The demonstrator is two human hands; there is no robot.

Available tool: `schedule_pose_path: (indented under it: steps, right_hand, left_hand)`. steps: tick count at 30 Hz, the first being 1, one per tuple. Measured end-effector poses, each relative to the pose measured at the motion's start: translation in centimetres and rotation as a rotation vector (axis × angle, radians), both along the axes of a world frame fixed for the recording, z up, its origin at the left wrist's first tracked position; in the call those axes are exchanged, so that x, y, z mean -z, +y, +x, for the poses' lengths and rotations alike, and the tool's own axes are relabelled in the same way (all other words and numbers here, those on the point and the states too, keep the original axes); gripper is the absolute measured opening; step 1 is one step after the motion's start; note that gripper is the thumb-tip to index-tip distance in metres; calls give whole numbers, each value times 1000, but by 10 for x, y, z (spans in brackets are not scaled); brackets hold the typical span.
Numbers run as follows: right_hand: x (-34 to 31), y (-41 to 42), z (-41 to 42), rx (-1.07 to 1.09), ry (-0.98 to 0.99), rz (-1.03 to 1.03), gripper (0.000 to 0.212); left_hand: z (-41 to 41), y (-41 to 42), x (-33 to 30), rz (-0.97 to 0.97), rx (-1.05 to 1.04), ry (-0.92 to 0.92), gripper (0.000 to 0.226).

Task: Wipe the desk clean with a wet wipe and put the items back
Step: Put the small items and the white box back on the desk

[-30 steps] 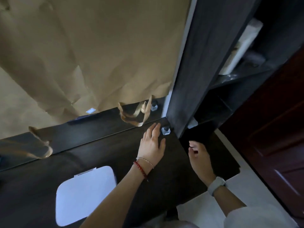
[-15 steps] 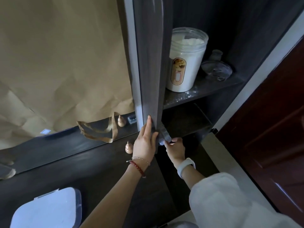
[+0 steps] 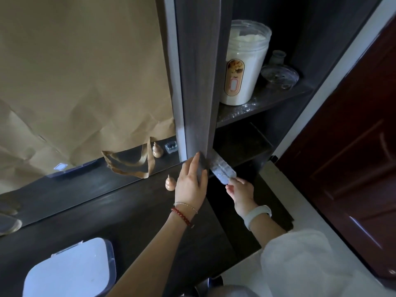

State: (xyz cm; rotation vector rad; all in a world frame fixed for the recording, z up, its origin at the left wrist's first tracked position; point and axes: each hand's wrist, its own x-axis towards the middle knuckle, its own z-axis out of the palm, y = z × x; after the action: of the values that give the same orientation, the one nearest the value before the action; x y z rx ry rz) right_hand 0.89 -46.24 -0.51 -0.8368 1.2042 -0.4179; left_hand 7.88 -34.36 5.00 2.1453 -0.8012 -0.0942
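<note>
My left hand (image 3: 190, 185) lies flat with fingers extended against the bottom edge of the dark upright cabinet panel (image 3: 199, 82), at the right end of the dark desk (image 3: 120, 213). My right hand (image 3: 240, 192) pinches the end of a pale translucent strip (image 3: 220, 168), possibly a wet wipe, which runs up to the panel's lower corner. A small wooden gourd (image 3: 170, 183) stands on the desk just left of my left hand. A white-lidded wipe box (image 3: 68, 269) sits at the desk's near left.
Brown paper (image 3: 81, 71) covers the mirror; its torn flap (image 3: 130, 162) hangs over the bare strip that reflects the gourd and a small glass cube (image 3: 171, 146). A jar of white powder (image 3: 244, 67) and a glass dish (image 3: 279, 76) stand on the shelf. A dark red door (image 3: 353, 157) is at the right.
Both hands rose from the desk corner to the panel's lower edge. My right hand took hold of the pale strip and has drawn it out a little further.
</note>
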Motion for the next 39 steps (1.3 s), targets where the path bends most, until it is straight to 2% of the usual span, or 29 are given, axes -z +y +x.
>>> schedule_pose_path:
  steps: [2, 4, 7, 10, 14, 17, 19, 22, 26, 31, 34, 39]
  right_hand:
    - [-3, -1, -24, 18, -65, -11, 31]
    - [0, -3, -56, 13, -33, -89, 31]
    - [17, -13, -102, 22, 91, -203, 29]
    - [41, -33, -131, -4, 272, -234, 27]
    - [74, -58, -139, -137, 386, -206, 27]
    - [97, -75, -131, -284, 410, -187, 27]
    - [110, -85, -122, -413, 440, -212, 27]
    - [128, -100, -105, -553, 468, -249, 28]
    - [145, -112, -91, -578, 454, -210, 27]
    - [172, -121, -88, -715, 544, -281, 26]
    - [165, -120, -92, -787, 529, -363, 28]
    - [163, -123, -96, -652, 412, -239, 40]
  left_hand:
    - [-14, 7, 19, 18, 25, 48, 50]
    - [-36, 13, 39, 117, 43, 94, 49]
    - [-70, 19, 65, 345, 103, 138, 46]
    - [-96, 18, 82, 484, 119, 103, 49]
    - [-120, 3, 105, 638, 9, 57, 62]
    - [-131, -13, 121, 666, -135, 52, 68]
    - [-138, -21, 130, 690, -243, 88, 67]
    - [-143, -27, 146, 777, -330, 46, 64]
    - [-145, -28, 157, 817, -362, -24, 66]
    - [-145, -29, 165, 838, -394, -87, 67]
    - [-146, -30, 165, 847, -402, -100, 67]
    - [-146, -28, 165, 844, -410, -84, 67]
